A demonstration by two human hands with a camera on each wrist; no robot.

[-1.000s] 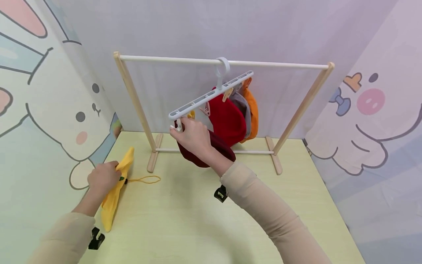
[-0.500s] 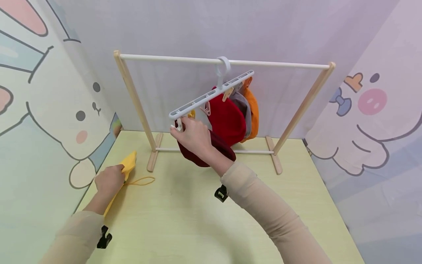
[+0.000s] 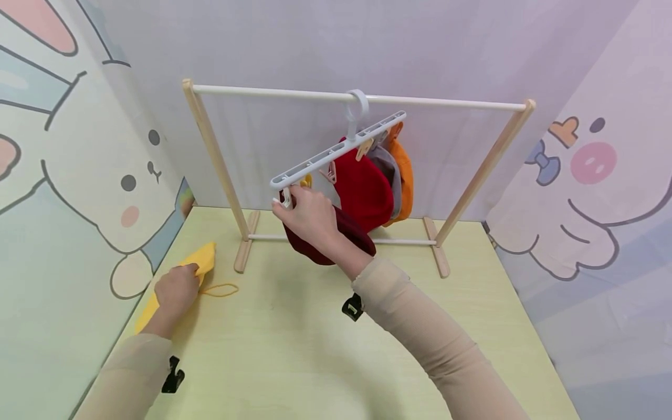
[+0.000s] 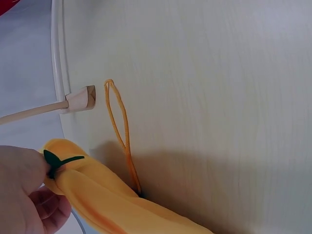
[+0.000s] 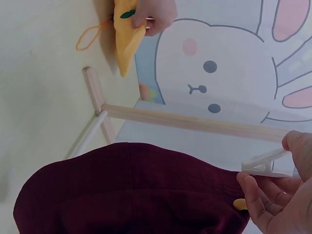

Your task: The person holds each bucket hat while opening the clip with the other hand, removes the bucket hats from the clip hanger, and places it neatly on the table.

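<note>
Near the table's [image 3: 294, 350] left edge, the left hand [image 3: 177, 290] grips a yellow cloth hat [image 3: 202, 262] lying flat, its orange cord loop [image 3: 219, 290] trailing beside it. Further back, the right hand [image 3: 307, 216] pinches a white clip [image 5: 265, 165] on the white hanger [image 3: 336, 153], holding a dark red hat [image 5: 126, 195]. Red, grey and orange hats hang behind on the wooden rack [image 3: 210, 140].

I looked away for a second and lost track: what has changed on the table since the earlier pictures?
The left hand, gripping the yellow cloth, has dragged it and its cord loop toward the table's left edge. The right hand still pinches the white clip by the dark red hat; the rack is unmoved.
</note>
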